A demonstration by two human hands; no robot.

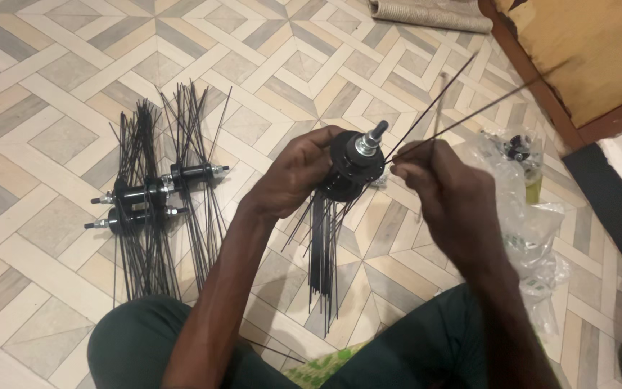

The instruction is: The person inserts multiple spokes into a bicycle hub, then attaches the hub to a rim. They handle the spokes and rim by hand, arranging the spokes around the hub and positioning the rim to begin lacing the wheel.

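— Hub [354, 162] first: where does it sit?

— Black wheel hub, held up above the patterned tile floor [59, 86], between the two hands. Its silver axle end points up and to the right, and a bunch of thin black spokes [323, 259] hangs down from its flange toward the person's lap.

— What is the left hand [293, 176] doing?

— It wraps the hub from the left side, fingers curled around the black body and pressed against it.

— And the right hand [444, 191]?

— Just right of the hub, its fingers pressed together at the tips, pinching loose spokes [462, 94] close to the flange. Those spokes run up and away to the right of the hub, toward a wooden board [577, 50].

— Anything else near the hub?

— Well to the left of it, three more black hubs [152, 194] lie on the floor, already carrying spokes that fan out above and below them. To the right of the hub, beyond the right hand, lies a clear plastic bag [530, 216] with small parts inside; I cannot tell what they are. Far above the hub, at the top edge, rests a rolled grey mat [430, 14]. Below the hub are the person's dark green trousers [131, 346].
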